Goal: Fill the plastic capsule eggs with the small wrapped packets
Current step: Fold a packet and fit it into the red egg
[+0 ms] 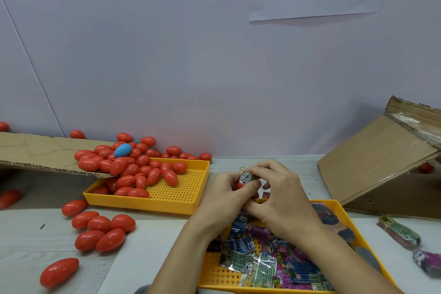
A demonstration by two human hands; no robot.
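Note:
My left hand (226, 194) grips a red capsule egg (239, 185), only a sliver of which shows between my fingers. My right hand (278, 194) pinches a small wrapped packet (245, 178) at the egg's top. Both hands meet above the table between the two yellow trays. The near yellow tray (216, 277) holds several colourful wrapped packets (262, 267). The far yellow tray (167, 203) holds a heap of red eggs (133, 172), with one blue egg (122, 149) on top.
Several red eggs (102, 230) lie loose on the table at the left. A cardboard flap (35, 152) overhangs the far tray's left end. A tilted cardboard box (381, 169) stands at the right. Two bundled packets (403, 234) lie beside the near tray.

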